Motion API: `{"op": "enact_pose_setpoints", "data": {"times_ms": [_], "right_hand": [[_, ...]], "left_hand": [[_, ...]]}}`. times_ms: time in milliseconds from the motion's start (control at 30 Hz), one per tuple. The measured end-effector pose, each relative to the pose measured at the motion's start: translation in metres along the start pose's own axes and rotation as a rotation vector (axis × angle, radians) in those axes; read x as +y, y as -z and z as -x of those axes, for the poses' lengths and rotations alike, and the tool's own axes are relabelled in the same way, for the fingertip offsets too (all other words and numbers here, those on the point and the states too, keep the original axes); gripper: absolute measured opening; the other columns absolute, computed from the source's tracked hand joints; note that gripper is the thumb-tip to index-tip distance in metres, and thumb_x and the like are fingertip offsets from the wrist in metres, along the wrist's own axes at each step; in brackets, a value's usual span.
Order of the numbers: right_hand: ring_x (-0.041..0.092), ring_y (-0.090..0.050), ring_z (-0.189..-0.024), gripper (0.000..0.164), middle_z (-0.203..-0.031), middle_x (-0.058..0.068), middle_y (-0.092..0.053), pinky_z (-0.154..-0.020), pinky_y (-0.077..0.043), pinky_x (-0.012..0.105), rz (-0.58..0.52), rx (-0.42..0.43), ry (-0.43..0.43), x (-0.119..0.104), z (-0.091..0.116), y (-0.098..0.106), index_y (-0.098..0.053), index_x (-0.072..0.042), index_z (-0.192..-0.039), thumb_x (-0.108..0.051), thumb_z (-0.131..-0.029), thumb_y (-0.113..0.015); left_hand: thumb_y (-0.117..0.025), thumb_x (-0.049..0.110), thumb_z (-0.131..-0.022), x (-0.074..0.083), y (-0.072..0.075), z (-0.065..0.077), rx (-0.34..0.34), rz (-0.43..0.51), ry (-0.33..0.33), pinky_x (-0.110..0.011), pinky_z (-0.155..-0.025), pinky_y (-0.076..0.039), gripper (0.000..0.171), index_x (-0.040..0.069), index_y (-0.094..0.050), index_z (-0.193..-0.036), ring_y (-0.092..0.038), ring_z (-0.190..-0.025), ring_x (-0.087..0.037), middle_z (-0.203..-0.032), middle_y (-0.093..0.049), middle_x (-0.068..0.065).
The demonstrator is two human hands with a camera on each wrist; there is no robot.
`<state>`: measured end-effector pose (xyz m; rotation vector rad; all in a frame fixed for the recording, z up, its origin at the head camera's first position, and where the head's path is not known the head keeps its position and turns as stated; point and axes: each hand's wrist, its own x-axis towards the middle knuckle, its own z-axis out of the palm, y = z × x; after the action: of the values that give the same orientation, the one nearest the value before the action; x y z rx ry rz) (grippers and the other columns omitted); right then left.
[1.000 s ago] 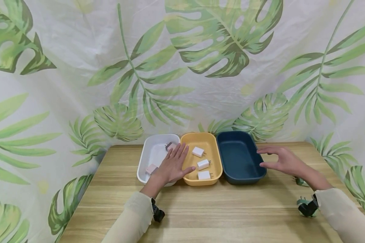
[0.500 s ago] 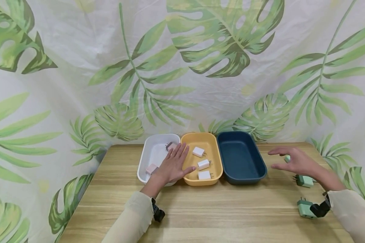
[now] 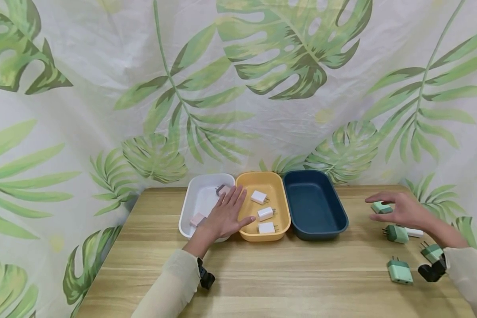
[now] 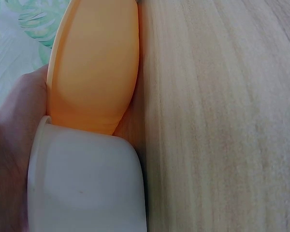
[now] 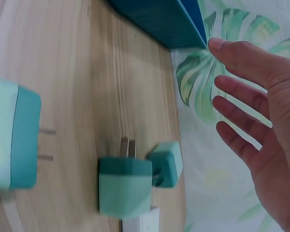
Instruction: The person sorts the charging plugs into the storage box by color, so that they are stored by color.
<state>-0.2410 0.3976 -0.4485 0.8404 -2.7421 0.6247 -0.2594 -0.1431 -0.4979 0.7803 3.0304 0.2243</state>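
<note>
My left hand (image 3: 224, 216) lies with fingers spread across the adjoining rims of the white bin (image 3: 202, 191) and the yellow bin (image 3: 259, 180). Two pink plug adapters (image 3: 198, 219) show in the white bin, partly covered by that hand. Several white plug adapters (image 3: 266, 213) lie in the yellow one. Over the table's right side, my right hand (image 3: 409, 213) holds nothing, its thumb and fingers apart around a green plug adapter (image 3: 381, 207) in the head view. The right wrist view shows its fingers (image 5: 241, 92) raised above the adapters, with a green adapter (image 5: 124, 188) below.
A dark blue bin (image 3: 316, 205) stands right of the yellow one. More green adapters (image 3: 399, 270) and a white adapter (image 3: 414, 232) lie on the wooden table (image 3: 294, 278) at the right. Behind the bins hangs a leaf-patterned cloth (image 3: 286, 132).
My right hand has moved right, from beside the blue bin's rim to over the green adapters, uncovering several of them. My left hand has stayed in place.
</note>
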Motion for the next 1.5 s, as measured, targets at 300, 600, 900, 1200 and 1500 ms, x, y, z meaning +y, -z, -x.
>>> {"op": "enact_pose_setpoints", "data": {"times_ms": [300,600,900,1200,1500], "right_hand": [[0.002,-0.068,-0.103,0.039,-0.114,0.002,-0.079,-0.083,-0.056,0.019,-0.031,-0.029,-0.009,0.016,0.020,0.013,-0.080,-0.010,-0.118,-0.014,-0.081,-0.092],[-0.011,-0.061,-0.106,0.041,-0.117,-0.007,-0.077,-0.081,-0.052,0.012,-0.061,-0.049,-0.059,0.037,0.039,0.021,-0.081,-0.011,-0.118,-0.011,-0.079,-0.093],[-0.015,-0.058,-0.104,0.040,-0.116,-0.001,-0.078,-0.077,-0.056,0.020,-0.049,-0.135,-0.162,0.051,0.053,0.028,-0.081,-0.009,-0.119,-0.019,-0.082,-0.092],[-0.017,-0.056,-0.101,0.041,-0.113,0.015,-0.077,-0.073,-0.058,0.023,-0.072,-0.190,-0.209,0.066,0.061,0.023,-0.079,-0.002,-0.115,-0.019,-0.080,-0.093],[-0.016,-0.058,-0.096,0.043,-0.109,0.013,-0.078,-0.072,-0.058,0.021,-0.082,-0.213,-0.228,0.079,0.069,0.015,-0.080,-0.001,-0.112,-0.018,-0.075,-0.096]], "left_hand": [[-0.039,0.071,-0.105,0.000,0.001,0.000,-0.002,-0.004,-0.001,-0.056,-0.131,-0.011,0.096,0.009,-0.008,-0.171,-0.001,-0.165,-0.031,-0.179,-0.006,-0.014],[-0.042,0.069,-0.105,0.000,-0.001,0.000,0.019,0.012,-0.008,-0.057,-0.131,-0.013,0.095,0.007,-0.013,-0.171,-0.003,-0.165,-0.032,-0.178,-0.009,-0.015],[-0.041,0.070,-0.104,0.000,0.000,0.001,0.011,0.017,-0.009,-0.057,-0.131,-0.011,0.096,0.008,-0.010,-0.171,-0.002,-0.165,-0.032,-0.178,-0.006,-0.013],[-0.042,0.070,-0.104,-0.003,-0.004,-0.001,0.034,0.029,-0.018,-0.057,-0.131,-0.013,0.096,0.007,-0.013,-0.171,-0.004,-0.165,-0.032,-0.178,-0.008,-0.014],[-0.041,0.071,-0.104,-0.001,-0.001,0.000,0.014,0.029,-0.007,-0.057,-0.131,-0.012,0.097,0.008,-0.011,-0.171,-0.003,-0.165,-0.032,-0.178,-0.008,-0.014]]}}
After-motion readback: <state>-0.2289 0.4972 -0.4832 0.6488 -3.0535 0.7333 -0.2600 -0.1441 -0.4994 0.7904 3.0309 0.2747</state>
